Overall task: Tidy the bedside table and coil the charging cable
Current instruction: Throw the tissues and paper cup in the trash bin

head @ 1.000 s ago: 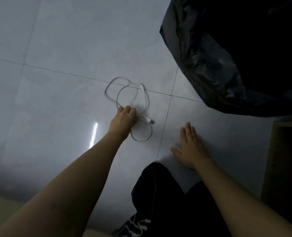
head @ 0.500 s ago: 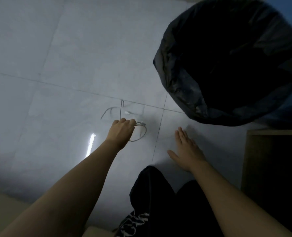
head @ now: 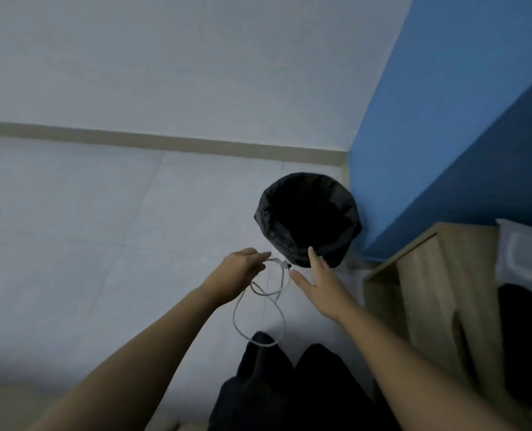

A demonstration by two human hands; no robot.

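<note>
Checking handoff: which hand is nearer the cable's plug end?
Left. The left hand pinches the cable beside the plug; the right hand is open, just short of it.

Floor: I see pale tiled floor [head: 71,244] filling the left and centre of frame.
On floor: black-lined bin [head: 308,219] centre right; wooden bedside table [head: 438,293] at right edge.

The bin [head: 308,219] stands on the floor [head: 71,244] in the corner, just before the wall's skirting and left of the bed [head: 476,150]. The counter [head: 438,290] sits to the right, nearer than the bin. The left hand [head: 239,272] holds the cable [head: 258,306] above the floor, its loops hanging down toward the legs. The right hand [head: 323,284] is just right of the cable's plug end, in front of the bin.
</note>
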